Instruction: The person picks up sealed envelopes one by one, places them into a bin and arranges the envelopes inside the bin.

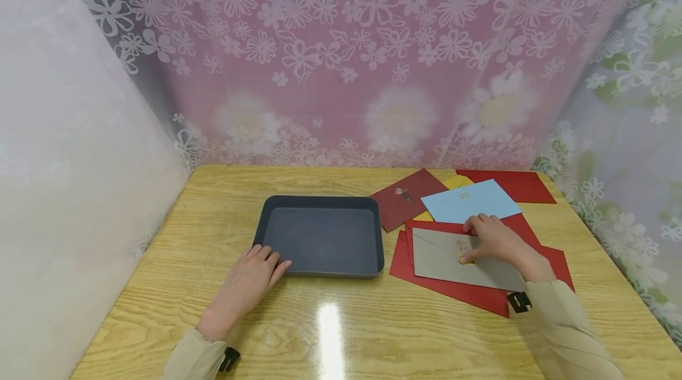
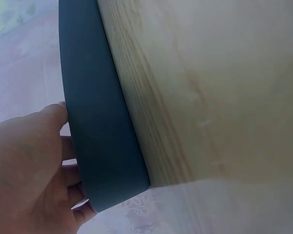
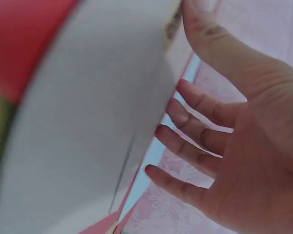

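A dark grey rectangular tray (image 1: 322, 276) sits left of centre on the wooden table. My left hand (image 1: 247, 279) holds its near left corner, fingers over the rim; in the left wrist view the fingertips are hidden behind the tray wall (image 2: 100, 107). To the right, my right hand (image 1: 498, 244) is over a grey envelope (image 1: 437, 255) with a small printed emblem. The thumb touches its face, and the other fingers reach its far edge, spread and slightly bent in the right wrist view. Red envelopes (image 1: 447, 290) lie beneath the grey one.
Behind the right hand lie a light blue envelope (image 1: 463, 202), a dark red envelope (image 1: 396, 199), a partly covered yellow one (image 1: 458, 182) and a red one (image 1: 524, 187). Flowered curtains (image 1: 330, 72) hang along the back and right of the table (image 1: 224, 184).
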{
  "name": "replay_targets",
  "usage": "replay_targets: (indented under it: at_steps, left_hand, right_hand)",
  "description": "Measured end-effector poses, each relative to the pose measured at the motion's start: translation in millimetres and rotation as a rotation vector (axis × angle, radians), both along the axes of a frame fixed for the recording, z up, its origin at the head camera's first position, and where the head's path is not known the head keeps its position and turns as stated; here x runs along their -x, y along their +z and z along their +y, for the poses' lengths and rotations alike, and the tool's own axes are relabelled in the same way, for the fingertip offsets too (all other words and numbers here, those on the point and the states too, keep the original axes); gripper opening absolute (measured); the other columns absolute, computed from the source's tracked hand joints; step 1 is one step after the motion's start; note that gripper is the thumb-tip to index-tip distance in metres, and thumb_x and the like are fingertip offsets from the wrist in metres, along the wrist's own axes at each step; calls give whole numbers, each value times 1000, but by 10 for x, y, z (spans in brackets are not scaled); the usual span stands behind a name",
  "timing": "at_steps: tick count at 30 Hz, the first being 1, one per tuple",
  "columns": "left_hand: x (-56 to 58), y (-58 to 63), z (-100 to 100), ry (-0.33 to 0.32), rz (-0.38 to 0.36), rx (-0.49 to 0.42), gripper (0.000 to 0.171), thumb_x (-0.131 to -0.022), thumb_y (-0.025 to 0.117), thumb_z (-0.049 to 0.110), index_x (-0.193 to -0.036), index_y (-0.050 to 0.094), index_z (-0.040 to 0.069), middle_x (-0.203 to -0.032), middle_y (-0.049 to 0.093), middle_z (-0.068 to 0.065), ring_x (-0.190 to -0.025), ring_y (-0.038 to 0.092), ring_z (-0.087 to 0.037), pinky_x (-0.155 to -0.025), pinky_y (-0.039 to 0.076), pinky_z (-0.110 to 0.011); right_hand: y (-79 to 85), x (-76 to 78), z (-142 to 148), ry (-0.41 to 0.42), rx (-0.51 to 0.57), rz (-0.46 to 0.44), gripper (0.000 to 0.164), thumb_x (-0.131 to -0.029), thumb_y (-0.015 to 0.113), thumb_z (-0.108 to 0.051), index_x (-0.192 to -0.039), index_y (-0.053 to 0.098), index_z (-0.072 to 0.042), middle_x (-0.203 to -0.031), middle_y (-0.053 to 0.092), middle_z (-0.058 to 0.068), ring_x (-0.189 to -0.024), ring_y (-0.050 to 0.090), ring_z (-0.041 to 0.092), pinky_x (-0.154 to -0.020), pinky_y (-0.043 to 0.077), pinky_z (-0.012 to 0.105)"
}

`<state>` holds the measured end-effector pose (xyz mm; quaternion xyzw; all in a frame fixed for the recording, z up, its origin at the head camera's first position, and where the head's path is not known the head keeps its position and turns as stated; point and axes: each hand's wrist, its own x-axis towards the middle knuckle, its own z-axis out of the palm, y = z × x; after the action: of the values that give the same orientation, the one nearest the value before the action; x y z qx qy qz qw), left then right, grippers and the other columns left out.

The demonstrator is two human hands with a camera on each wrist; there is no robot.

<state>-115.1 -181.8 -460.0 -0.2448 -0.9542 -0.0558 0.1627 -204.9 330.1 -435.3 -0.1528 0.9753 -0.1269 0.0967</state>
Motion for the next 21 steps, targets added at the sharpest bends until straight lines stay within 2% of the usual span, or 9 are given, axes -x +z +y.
replay_targets:
  at_steps: [5,8,13,17,18,21]
  left_hand:
    - [-8,11,5,6,-3,2,28,-99,64,31,-78,62,13,-75,52,1,-73,47,-19,-72,43,-36]
    - [-11,17,8,6,-2,0,28,-99,64,32,-78,62,13,-75,52,1,-72,46,-19,-72,43,-36]
    - [-17,21,10,5,1,-7,28,-99,64,31,-78,63,12,-75,52,1,-73,47,-20,-73,44,-37]
    - [-8,8,8,-2,17,-10,29,-100,63,31,-77,61,13,-75,52,1,-72,45,-19,-73,44,-36]
    - [-5,3,6,-5,23,-10,30,-100,62,31,-77,61,13,-75,52,1,-72,45,-19,-73,44,-36]
    - [-2,-7,5,-10,38,-11,29,-100,62,31,-77,60,13,-76,52,0,-72,44,-19,-73,44,-36]
  right_hand:
    - [-39,-28,2,-4,-1,4,66,-64,92,-45,-96,54,-2,-91,54,8,-89,46,29,-75,41,43]
    - [-26,-18,1,-24,12,-27,66,-64,93,-43,-96,51,-3,-87,52,7,-87,44,28,-72,38,40]
    - [11,-21,10,-10,65,-46,64,-70,90,-41,-107,54,-3,-99,63,13,-87,53,27,-71,45,41]
    - [-1,-45,22,8,111,33,42,-85,80,-31,-112,61,-7,-111,69,16,-95,64,32,-76,51,48]
    - [-5,-52,16,5,118,64,35,-89,77,-29,-111,62,-8,-109,70,15,-96,65,32,-76,52,48]
    - [-9,-59,-13,-1,147,158,19,-95,70,-22,-108,64,-9,-95,70,7,-82,64,25,-70,50,43]
